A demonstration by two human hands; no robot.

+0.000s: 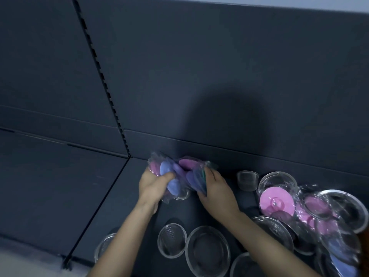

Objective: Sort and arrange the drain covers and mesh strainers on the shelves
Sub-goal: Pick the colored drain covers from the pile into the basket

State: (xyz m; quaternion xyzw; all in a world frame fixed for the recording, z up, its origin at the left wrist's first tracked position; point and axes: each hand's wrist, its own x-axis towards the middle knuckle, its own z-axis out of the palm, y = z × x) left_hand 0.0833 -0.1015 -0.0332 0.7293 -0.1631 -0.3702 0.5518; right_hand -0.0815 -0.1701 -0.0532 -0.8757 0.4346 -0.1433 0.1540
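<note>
Left hand (153,184) and right hand (215,189) clutch one blurred bundle of wrapped drain covers (187,164) — fingertips buried (count unclear).

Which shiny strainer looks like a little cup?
The small deep strainer at the back, just right of the right hand. It has tall sides; the other strainers are wide, shallow bowls.

You have one view only: your head-worn wide-angle camera looks forward and down, close over the dark shelf (179,212), facing its back panel (199,76), which fills the upper frame.
</note>
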